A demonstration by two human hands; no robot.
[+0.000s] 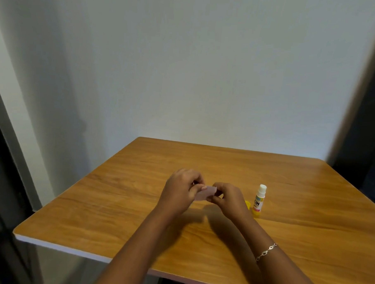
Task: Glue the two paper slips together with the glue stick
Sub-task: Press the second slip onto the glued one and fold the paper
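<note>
- Pale lilac paper sits between my two hands, held up a little above the wooden table, near the middle of the top.
- I see one pale piece of paper. I cannot tell whether it is a single slip or both slips lying one on the other, for my fingers cover its ends.
- My left hand has its fingers curled, and the thumb and forefinger pinch the left end of the paper. The thumbnail shows on its upper edge.
- My right hand is curled in the same way and pinches the right end. The back of that hand faces me, so I cannot see how its fingertips lie on the paper.
- Both hands are close together, with only the short stretch of paper between them, and both forearms reach in from the near edge of the table.
- My glue stick stands upright on the table just to the right of my right hand, apart from it. Its white tip is bare at the top, its label faces me, and its base is yellow.
- Something small and yellow, likely the cap, shows just left of the stick's base. My right hand hides most of it.
- A silver chain bracelet lies round my right wrist.
- Behind the table rises a plain white wall.
</note>
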